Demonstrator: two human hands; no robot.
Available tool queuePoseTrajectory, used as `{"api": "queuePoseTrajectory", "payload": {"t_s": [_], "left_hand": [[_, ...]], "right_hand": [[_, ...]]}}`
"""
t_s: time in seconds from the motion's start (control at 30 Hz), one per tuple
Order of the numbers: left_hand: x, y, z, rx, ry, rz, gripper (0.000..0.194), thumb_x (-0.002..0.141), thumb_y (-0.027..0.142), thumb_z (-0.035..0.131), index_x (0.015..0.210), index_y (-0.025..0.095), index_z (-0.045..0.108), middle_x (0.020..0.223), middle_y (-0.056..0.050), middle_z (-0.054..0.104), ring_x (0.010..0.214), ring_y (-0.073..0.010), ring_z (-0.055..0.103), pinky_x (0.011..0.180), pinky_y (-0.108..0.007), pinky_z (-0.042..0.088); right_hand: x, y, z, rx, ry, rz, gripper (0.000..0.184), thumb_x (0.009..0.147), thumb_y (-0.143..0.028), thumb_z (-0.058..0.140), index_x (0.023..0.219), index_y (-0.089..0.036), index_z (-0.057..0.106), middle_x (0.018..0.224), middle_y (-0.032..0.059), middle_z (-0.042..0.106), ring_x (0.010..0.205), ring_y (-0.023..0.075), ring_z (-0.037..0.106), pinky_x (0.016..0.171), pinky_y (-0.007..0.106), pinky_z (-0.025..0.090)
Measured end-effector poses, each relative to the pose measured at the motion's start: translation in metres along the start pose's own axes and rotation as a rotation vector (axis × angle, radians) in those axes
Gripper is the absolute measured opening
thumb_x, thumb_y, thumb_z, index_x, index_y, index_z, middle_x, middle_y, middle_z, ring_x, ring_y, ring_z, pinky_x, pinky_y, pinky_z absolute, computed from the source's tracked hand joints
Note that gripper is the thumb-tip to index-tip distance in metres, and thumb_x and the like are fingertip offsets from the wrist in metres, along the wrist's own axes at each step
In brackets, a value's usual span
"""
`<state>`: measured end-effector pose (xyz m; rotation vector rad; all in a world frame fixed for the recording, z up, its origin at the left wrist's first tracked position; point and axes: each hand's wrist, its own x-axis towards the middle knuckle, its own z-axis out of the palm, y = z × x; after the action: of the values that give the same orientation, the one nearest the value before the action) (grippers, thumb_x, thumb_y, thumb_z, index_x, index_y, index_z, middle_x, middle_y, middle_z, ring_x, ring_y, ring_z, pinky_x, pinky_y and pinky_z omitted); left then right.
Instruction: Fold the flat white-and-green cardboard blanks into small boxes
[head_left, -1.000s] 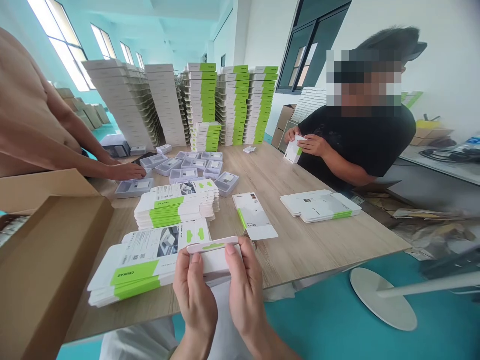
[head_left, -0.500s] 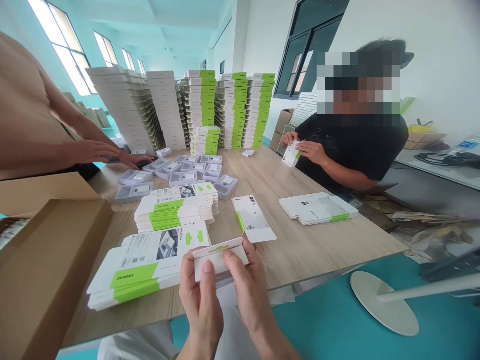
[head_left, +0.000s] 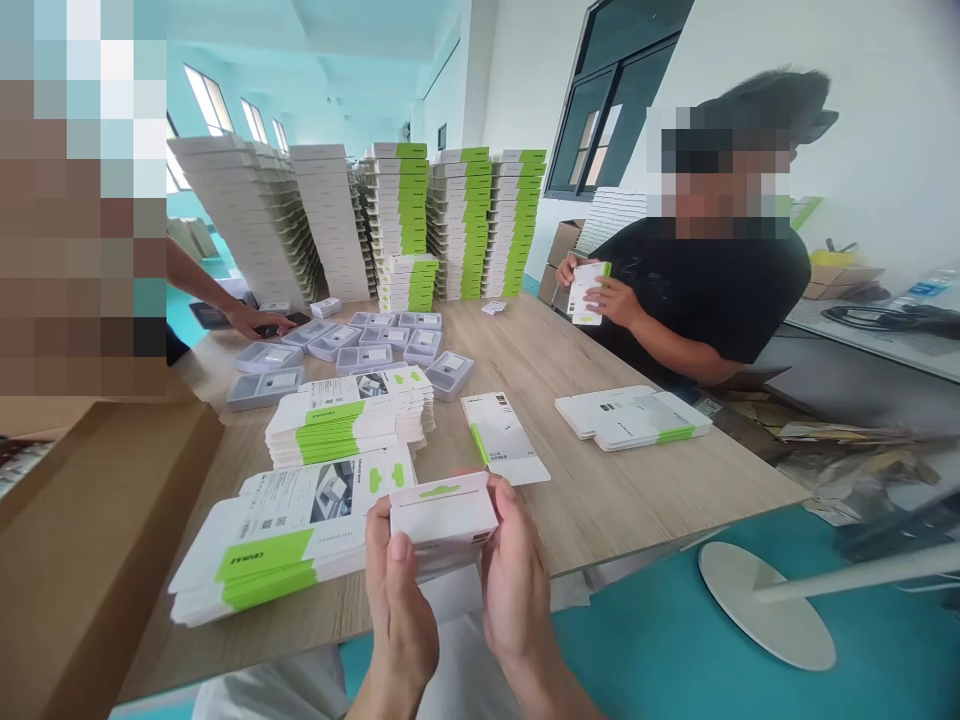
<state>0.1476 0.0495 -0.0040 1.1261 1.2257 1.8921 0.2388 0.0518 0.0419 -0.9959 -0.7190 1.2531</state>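
Between my two hands is a small white cardboard box (head_left: 444, 515) with a green hang-tab slot along its top end. My left hand (head_left: 401, 590) grips its left side, the thumb on the near face. My right hand (head_left: 514, 570) holds the right side, fingers behind the box. The lower part of the box is partly hidden by my hands. Just left of it lies a pile of flat white-and-green cartons (head_left: 270, 550), and behind that a second pile of flat cartons (head_left: 349, 415). A single flat carton (head_left: 504, 435) lies beyond my right hand.
Several pale plastic trays (head_left: 364, 357) lie mid-table, with tall stacks of boxes (head_left: 409, 200) behind. A brown cardboard box (head_left: 112, 520) stands at the left. More flat cartons (head_left: 634, 415) lie to the right. One co-worker (head_left: 697, 290) holds a box; another's hand (head_left: 259, 322) reaches in from the left.
The end flap of my box now lies folded down, and my thumbs have moved apart to its sides. The co-worker at right has raised their box; the person at left has shifted.
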Motion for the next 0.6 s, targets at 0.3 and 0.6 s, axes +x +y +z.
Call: {"api": "queuePoseTrajectory", "payload": {"t_s": [0.3,0.6], "left_hand": [[0.007,-0.017,-0.009,0.069,-0.166,0.059,0.037,0.092,0.051,0.076,0.111,0.021,0.067,0.097,-0.007,0.072,0.084,-0.0226,0.069,0.076,-0.033,0.057],[0.010,-0.007,0.001,0.117,0.036,0.032,0.035,0.098,0.054,0.067,0.112,0.024,0.056,0.104,-0.005,0.068,0.092,-0.0207,0.068,0.079,-0.030,0.053]], "right_hand": [[0.006,-0.003,0.002,-0.136,0.087,-0.058,0.027,0.090,-0.047,0.065,0.074,-0.027,0.060,0.075,0.0009,0.066,0.074,0.0230,0.063,0.063,0.031,0.051],[0.007,0.020,-0.018,-0.415,-0.224,-0.316,0.052,0.107,-0.059,0.045,0.142,-0.023,0.060,0.142,0.0140,0.069,0.137,0.0274,0.062,0.106,0.035,0.056]]}}
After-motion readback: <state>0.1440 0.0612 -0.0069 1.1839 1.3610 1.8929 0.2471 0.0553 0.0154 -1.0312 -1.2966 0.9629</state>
